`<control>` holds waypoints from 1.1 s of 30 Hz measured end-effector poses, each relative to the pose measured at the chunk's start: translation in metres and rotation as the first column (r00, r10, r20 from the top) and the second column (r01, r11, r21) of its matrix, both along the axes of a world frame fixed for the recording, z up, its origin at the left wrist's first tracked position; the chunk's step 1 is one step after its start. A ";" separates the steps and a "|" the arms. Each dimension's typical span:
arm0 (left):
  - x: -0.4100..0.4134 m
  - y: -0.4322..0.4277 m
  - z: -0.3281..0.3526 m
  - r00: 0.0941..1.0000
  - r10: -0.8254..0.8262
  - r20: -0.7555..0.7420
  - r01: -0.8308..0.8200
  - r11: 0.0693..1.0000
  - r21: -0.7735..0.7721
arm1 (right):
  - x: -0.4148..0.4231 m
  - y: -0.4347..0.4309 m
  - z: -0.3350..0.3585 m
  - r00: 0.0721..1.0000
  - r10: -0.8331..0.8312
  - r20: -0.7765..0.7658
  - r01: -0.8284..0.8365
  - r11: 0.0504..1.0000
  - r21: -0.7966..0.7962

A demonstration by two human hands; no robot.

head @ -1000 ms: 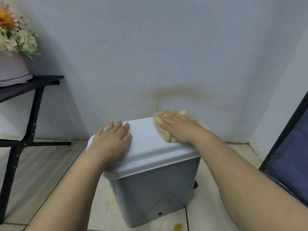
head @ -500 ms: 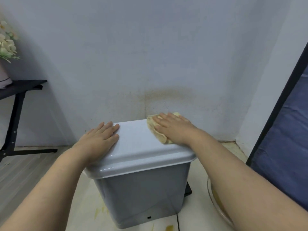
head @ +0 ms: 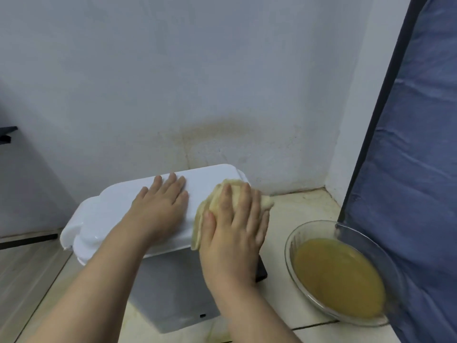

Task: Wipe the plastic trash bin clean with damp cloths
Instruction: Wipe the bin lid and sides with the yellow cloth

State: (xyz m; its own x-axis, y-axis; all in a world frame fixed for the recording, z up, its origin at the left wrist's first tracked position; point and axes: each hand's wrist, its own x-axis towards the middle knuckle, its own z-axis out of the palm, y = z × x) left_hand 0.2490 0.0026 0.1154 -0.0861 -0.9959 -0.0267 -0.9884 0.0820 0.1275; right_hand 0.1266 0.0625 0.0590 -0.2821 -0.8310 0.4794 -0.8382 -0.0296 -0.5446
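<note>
Two hands rest on the grey plastic trash bin's white lid (head: 118, 214): my left hand (head: 160, 206) flat, fingers spread, gripping nothing; my right hand (head: 235, 224) pressing a crumpled yellowish damp cloth (head: 215, 201) at the lid's right end. A glass bowl of yellow liquid (head: 338, 271) sits on the tiled floor beside the bin.

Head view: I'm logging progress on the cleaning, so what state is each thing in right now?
Bin lid: closed.
Cloth: bunched, pressed flat on the lid's right end.
Right hand: flat on the cloth.
Left hand: flat on the lid.
Glass bowl: upright on the floor, holding yellow liquid.
</note>
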 end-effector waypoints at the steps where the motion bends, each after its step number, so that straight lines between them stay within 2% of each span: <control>1: 0.001 0.000 0.000 1.000 -0.012 0.010 0.012 1.000 0.009 | 0.006 0.004 0.000 1.000 0.014 -0.011 -0.014 1.000 -0.001; 4: 0.006 0.000 0.002 0.999 -0.041 0.017 0.040 0.999 0.029 | -0.012 0.001 -0.010 0.991 0.126 -0.050 -0.130 0.988 -0.086; 6: 0.009 0.000 0.002 0.998 -0.055 0.013 0.055 0.998 0.030 | -0.038 -0.001 -0.023 0.957 0.289 0.018 -0.282 0.944 -0.174; 8: 0.009 0.001 0.001 0.998 -0.067 0.011 0.067 0.997 0.031 | -0.058 -0.006 -0.026 0.863 0.399 0.311 -0.340 0.912 -0.228; 10: 0.009 0.001 0.002 0.997 -0.071 0.001 0.071 0.997 0.036 | -0.062 -0.009 -0.025 0.623 0.375 0.686 -0.320 0.923 -0.214; 11: 0.009 0.001 0.002 0.997 -0.073 -0.005 0.073 0.997 0.037 | -0.059 -0.008 -0.023 0.532 0.353 0.770 -0.332 0.923 -0.194; 12: 0.009 0.001 0.002 0.997 -0.077 -0.015 0.077 0.996 0.036 | -0.053 -0.005 -0.021 0.529 0.363 0.767 -0.340 0.919 -0.201; 13: 0.009 0.001 0.002 0.996 -0.084 -0.027 0.084 0.996 0.033 | -0.045 0.001 -0.020 0.640 0.382 0.667 -0.334 0.920 -0.206; 15: 0.013 0.002 0.002 0.993 -0.109 -0.049 0.110 0.993 0.031 | -0.029 0.010 -0.023 0.896 0.336 0.292 -0.287 0.937 -0.197; 16: 0.015 0.003 0.001 0.991 -0.119 -0.061 0.122 0.992 0.038 | -0.027 0.011 -0.022 0.953 0.280 0.114 -0.254 0.946 -0.202; 18: 0.017 0.004 0.000 0.989 -0.132 -0.073 0.135 0.990 0.039 | -0.032 -0.006 -0.003 0.967 0.249 -0.059 -0.255 0.956 -0.146; 19: 0.019 0.003 -0.001 0.989 -0.133 -0.070 0.135 0.990 0.035 | -0.037 -0.022 0.008 0.950 0.306 -0.064 -0.310 0.949 -0.061; 20: 0.020 0.001 0.000 0.990 -0.127 -0.065 0.130 0.991 0.034 | -0.044 -0.045 0.020 0.917 0.397 -0.034 -0.394 0.916 0.070; 22: 0.022 0.000 0.001 0.992 -0.114 -0.045 0.116 0.992 0.045 | -0.057 -0.093 0.044 0.816 0.555 0.160 -0.574 0.748 0.334; 23: 0.021 -0.001 0.000 0.993 -0.113 -0.038 0.115 0.992 0.043 | -0.062 -0.112 0.053 0.769 0.564 0.300 -0.639 0.670 0.378; 25: 0.019 0.001 0.001 0.994 -0.102 -0.036 0.103 0.994 0.034 | -0.068 -0.129 0.054 0.661 0.501 0.559 -0.727 0.614 0.309; 27: 0.017 0.001 0.001 0.996 -0.078 -0.049 0.079 0.997 0.016 | -0.071 -0.120 0.047 0.549 0.417 0.724 -0.751 0.627 0.208; 29: 0.015 0.003 0.001 0.997 -0.052 -0.057 0.053 0.998 0.016 | -0.069 -0.100 0.038 0.486 0.380 0.787 -0.724 0.679 0.119; 31: 0.012 0.005 0.001 0.998 -0.039 -0.056 0.040 0.999 0.020 | -0.068 -0.073 0.027 0.525 0.392 0.755 -0.657 0.751 0.067; 33: 0.011 0.006 0.003 0.998 -0.026 -0.053 0.028 0.999 0.034 | -0.059 -0.042 0.022 0.633 0.383 0.672 -0.540 0.841 0.030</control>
State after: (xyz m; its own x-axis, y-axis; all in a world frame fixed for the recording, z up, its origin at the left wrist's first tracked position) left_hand 0.2596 0.0088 0.1187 -0.1150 -0.9918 -0.0560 -0.9778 0.1031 0.1823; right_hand 0.0675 0.0207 0.0806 0.0043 -0.9901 0.1402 -0.2131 -0.1379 -0.9672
